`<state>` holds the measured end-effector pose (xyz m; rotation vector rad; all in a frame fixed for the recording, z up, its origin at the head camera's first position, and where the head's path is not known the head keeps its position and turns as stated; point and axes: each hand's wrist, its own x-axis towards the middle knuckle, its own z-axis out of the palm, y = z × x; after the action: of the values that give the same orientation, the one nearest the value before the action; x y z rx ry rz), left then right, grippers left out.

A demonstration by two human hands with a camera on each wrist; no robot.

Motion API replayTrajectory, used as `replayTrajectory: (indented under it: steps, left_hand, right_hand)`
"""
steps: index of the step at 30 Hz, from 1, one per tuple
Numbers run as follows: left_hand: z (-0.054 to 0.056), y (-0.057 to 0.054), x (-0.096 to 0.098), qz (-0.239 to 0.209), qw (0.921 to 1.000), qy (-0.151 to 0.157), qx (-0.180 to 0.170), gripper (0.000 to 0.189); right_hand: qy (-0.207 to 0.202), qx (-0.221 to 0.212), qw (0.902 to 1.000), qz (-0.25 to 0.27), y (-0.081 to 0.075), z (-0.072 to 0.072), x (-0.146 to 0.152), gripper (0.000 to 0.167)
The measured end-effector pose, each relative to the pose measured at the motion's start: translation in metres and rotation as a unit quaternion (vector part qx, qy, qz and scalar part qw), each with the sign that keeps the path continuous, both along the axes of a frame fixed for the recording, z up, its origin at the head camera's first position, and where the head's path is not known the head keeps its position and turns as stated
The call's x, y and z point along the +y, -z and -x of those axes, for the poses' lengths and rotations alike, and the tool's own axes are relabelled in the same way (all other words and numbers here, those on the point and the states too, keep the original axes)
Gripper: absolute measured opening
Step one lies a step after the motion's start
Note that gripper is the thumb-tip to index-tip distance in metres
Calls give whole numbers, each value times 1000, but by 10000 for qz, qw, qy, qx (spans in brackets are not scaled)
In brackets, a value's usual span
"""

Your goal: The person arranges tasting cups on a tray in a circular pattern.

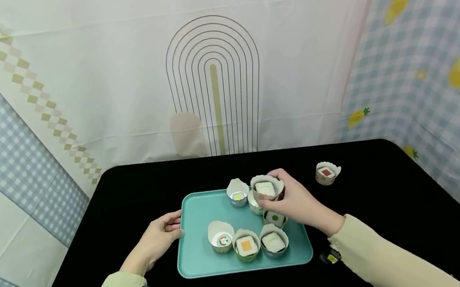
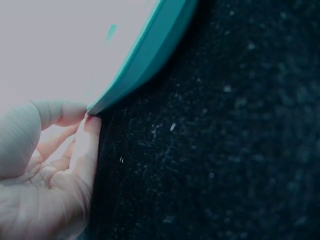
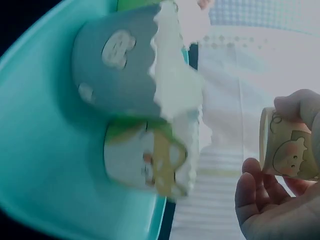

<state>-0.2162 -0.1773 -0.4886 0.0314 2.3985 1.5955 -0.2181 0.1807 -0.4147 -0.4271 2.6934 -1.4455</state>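
A teal tray (image 1: 200, 265) lies on the black table. My left hand (image 1: 155, 242) pinches its left edge; in the left wrist view thumb and forefinger meet at the rim. My right hand (image 1: 296, 201) grips a paper cake cup (image 3: 290, 152) with a cartoon face on its side and a white square block inside, over the tray's right part. Under and around it stand several more scalloped paper cups: one with a yellow-marked block (image 1: 238, 196), one with a green dot (image 1: 275, 217), one with an orange square (image 1: 246, 246), a plain white one (image 1: 273, 242), and a cup at left (image 1: 221, 239).
Another paper cup (image 1: 327, 173) with a dark red square inside stands on the black table (image 1: 371, 221), right of the tray. A patterned curtain (image 1: 123, 80) hangs behind the table, and checked cloth (image 1: 423, 96) hangs at the right.
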Motion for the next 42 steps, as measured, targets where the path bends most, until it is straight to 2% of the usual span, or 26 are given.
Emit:
replayTrajectory:
  steps: [6, 16, 22, 29, 42]
  left_hand:
    - [1, 2, -1, -18, 10000, 1, -16, 53]
    - [1, 2, -2, -48, 10000, -4, 17, 53]
    - [1, 2, -3, -90, 9999, 78, 29, 53]
    - [0, 1, -2, -15, 10000, 3, 12, 53]
    - [1, 2, -1, -47, 10000, -9, 85, 53]
  right_hand:
    - [-132, -122, 9998, -24, -1, 3, -31, 50]
    - [-284, -288, 9982, -444, 5, 5, -71, 51]
    - [-434, -178, 9977, -496, 8, 9, -84, 51]
    - [-626, 138, 9945, -823, 10, 12, -96, 45]
    - [-729, -130, 9900, -1201, 20, 15, -104, 51]
